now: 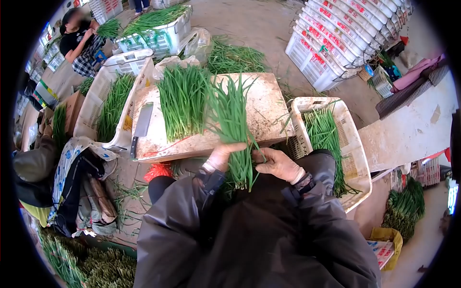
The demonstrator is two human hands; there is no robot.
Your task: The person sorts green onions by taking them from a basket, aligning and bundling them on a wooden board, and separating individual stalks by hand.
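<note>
My left hand (222, 156), in a thin pale glove, is wrapped round a bunch of green chives (233, 113) over my lap. The leaf tips reach over the board and the other ends hang toward my legs. My gloved right hand (279, 164) is at the bunch's right side, thumb and fingers pinched on a few chive leaves. On the soiled board (261, 113) in front of me lies another pile of chives (183, 103). Left of that pile rests a cleaver (143, 124) with a dark handle, which neither hand touches.
White crates of chives stand left (91, 108) and right (360, 165) of the board. Loose chives (236, 57) lie on the floor behind it. Stacked crates (331, 48) rise at the back right. One person (79, 43) sits back left; another (36, 161) is close on my left.
</note>
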